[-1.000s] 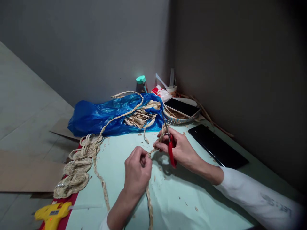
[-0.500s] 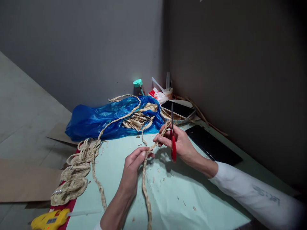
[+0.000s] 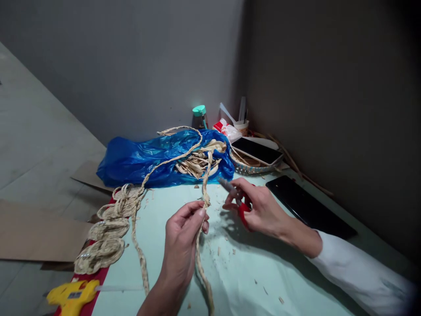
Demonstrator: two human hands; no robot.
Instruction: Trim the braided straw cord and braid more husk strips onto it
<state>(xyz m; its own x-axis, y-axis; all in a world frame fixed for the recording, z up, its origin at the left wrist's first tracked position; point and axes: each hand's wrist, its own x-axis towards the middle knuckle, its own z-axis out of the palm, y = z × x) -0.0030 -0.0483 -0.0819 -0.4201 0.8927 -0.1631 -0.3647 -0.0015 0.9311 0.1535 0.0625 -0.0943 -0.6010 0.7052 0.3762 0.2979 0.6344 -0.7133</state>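
A braided straw cord point(image 3: 206, 182) is pinched between the thumb and fingers of the left hand point(image 3: 184, 235), that grip being closed; its upper end is held up in front of a blue plastic bag point(image 3: 131, 160), and its lower length is trailed past the hand over the table point(image 3: 256, 263). By the curled grip of the right hand point(image 3: 268, 210), scissors point(image 3: 244, 215) are held at their red handles, the blades pointed up and leftward, near the cord but apart from it; the blades are blurred, and how far they are spread cannot be told. Dark marks on the white sleeve point(image 3: 355, 267) are too blurred to be read.

The table is covered in pale green and strewn with scraps. Dry straw point(image 3: 194, 163) is exposed at the bag's mouth. Along the left edge, over a red strip, looped braids point(image 3: 101, 254) are lined up beyond a yellow glue gun point(image 3: 74, 294), whose label is too small to be read. A black slab point(image 3: 305, 206) is laid flat at the right; behind it a phone point(image 3: 256, 150) is rested on a round basket point(image 3: 246, 169). A turquoise-lidded jar point(image 3: 199, 110) is placed by the grey walls point(image 3: 131, 66), and cardboard point(image 3: 42, 232) is seen over the tiled floor point(image 3: 39, 140).
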